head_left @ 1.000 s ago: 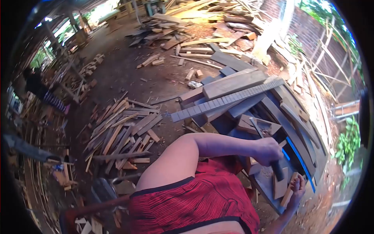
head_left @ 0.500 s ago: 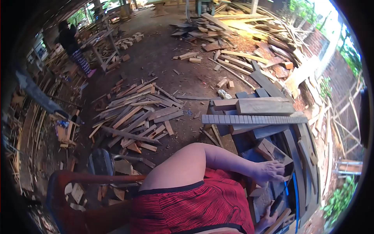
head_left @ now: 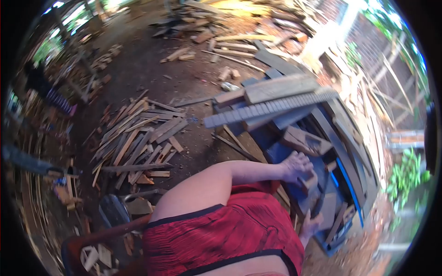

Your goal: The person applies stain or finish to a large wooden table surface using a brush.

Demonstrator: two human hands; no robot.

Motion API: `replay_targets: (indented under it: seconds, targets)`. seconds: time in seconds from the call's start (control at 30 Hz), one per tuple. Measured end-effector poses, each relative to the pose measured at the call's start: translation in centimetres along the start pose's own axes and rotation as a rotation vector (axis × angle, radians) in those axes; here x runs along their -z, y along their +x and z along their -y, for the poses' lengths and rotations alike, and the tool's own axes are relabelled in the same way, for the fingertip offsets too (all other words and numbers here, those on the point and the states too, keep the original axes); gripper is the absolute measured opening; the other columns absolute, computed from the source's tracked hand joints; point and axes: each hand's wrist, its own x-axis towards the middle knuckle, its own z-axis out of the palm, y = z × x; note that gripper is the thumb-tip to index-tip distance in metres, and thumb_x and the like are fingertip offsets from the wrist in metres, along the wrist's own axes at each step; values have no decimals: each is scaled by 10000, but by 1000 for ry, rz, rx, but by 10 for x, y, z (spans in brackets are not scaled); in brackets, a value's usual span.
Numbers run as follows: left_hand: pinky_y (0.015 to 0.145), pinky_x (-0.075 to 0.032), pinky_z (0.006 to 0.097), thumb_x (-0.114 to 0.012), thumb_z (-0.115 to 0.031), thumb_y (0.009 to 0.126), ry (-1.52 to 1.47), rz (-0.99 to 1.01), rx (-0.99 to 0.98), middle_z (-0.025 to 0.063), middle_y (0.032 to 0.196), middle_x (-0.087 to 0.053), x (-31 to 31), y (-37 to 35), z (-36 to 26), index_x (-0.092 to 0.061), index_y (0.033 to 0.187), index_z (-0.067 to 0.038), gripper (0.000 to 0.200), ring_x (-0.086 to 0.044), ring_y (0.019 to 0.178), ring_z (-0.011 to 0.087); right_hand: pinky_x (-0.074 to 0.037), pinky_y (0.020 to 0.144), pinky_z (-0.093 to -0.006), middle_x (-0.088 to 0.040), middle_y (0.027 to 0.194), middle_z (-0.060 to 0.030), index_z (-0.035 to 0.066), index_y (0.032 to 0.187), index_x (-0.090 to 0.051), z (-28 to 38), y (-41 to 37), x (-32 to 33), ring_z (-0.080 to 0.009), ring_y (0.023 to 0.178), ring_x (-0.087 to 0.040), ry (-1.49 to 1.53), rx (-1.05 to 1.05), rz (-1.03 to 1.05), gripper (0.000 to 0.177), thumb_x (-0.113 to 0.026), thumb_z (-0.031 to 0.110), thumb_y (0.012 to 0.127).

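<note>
My left hand reaches over the blue work surface, its fingers spread, touching a small wooden block at the palm side. Nearer my body, my right hand is closed around the lower end of a dark, narrow tool, partly hidden by the fingers. A flat pale wooden piece lies just beside it. Beyond my left hand sits a hollow wooden block.
A long row of small grey blocks and a thick board lie across the far side. Loose sticks are heaped on the ground at left. A person stands at far left. A red-brown chair frame is beside me.
The view has turned, shifting the scene left. My left hand has moved off the hollow block's near side to the small block, fingers more spread. The right hand still grips the dark tool.
</note>
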Motion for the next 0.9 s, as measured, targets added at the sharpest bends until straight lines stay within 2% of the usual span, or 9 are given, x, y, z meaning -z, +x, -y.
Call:
replay_targets:
  seconds: [0.07,0.13,0.2,0.3,0.37,0.53,0.63,0.7,0.9]
  targets:
    - [865,-369,406,-762,-501,572,-43,-124,53,103,1157,-461,-14,-1,-7,-472,1269,-124,844,-432,1076,291,-425,844,-469,-536,1035,-225,-18,1121,-517,15,-1,2,-399,988,-520,28,19,17,545,-702,355,769]
    - [873,-374,441,-784,-510,548,-87,-214,24,129,1181,-435,-30,-1,-4,-431,1311,-110,931,-414,1100,307,-424,848,-473,-522,1071,-207,-2,1148,-502,24,2,6,-398,1007,-505,-101,47,-30,574,-699,377,765]
    - [1039,-270,493,-766,-491,604,-97,-104,17,176,1321,-354,-27,-9,-1,-336,1394,-143,965,-275,1297,397,-421,854,-477,-502,1096,-191,20,1168,-496,28,6,11,-396,1023,-487,-171,52,22,591,-705,384,752]
    - [1061,-201,541,-759,-501,611,-44,-178,-51,176,1349,-330,3,-26,11,-332,1403,-156,963,-225,1331,395,-421,856,-475,-486,1100,-181,40,1175,-498,37,13,18,-389,1019,-481,-137,-19,142,595,-713,382,739]
    - [1064,-170,570,-754,-495,618,40,-261,-58,163,1358,-314,33,-30,32,-368,1379,-158,918,-192,1344,391,-424,854,-473,-482,1094,-179,47,1179,-498,38,11,13,-388,1018,-482,-163,-15,135,600,-714,386,735]
    - [1067,-128,614,-686,-557,690,314,-18,328,188,1429,-249,117,11,107,-275,1435,-227,913,-112,1382,396,-431,839,-474,-469,1083,-172,58,1182,-494,52,17,14,-384,1010,-481,-253,-24,157,610,-714,401,728]
    - [1053,-103,652,-660,-638,672,242,-10,398,209,1452,-217,128,48,167,-256,1445,-256,952,-86,1385,412,-433,809,-484,-465,1055,-165,53,1159,-495,50,18,10,-379,989,-481,-289,-41,160,604,-711,414,726]
    - [1030,-85,690,-613,-728,646,276,92,440,217,1480,-172,135,67,189,-232,1455,-275,1002,-64,1386,426,-431,810,-488,-462,1055,-170,40,1160,-489,51,22,8,-383,987,-476,-288,-36,187,616,-708,422,728]
    - [1012,-90,704,-566,-756,656,323,198,466,205,1499,-146,115,87,219,-236,1452,-307,972,-65,1383,437,-409,833,-527,-443,1135,-213,0,1179,-448,54,36,14,-432,1040,-430,-301,0,327,697,-702,462,723]
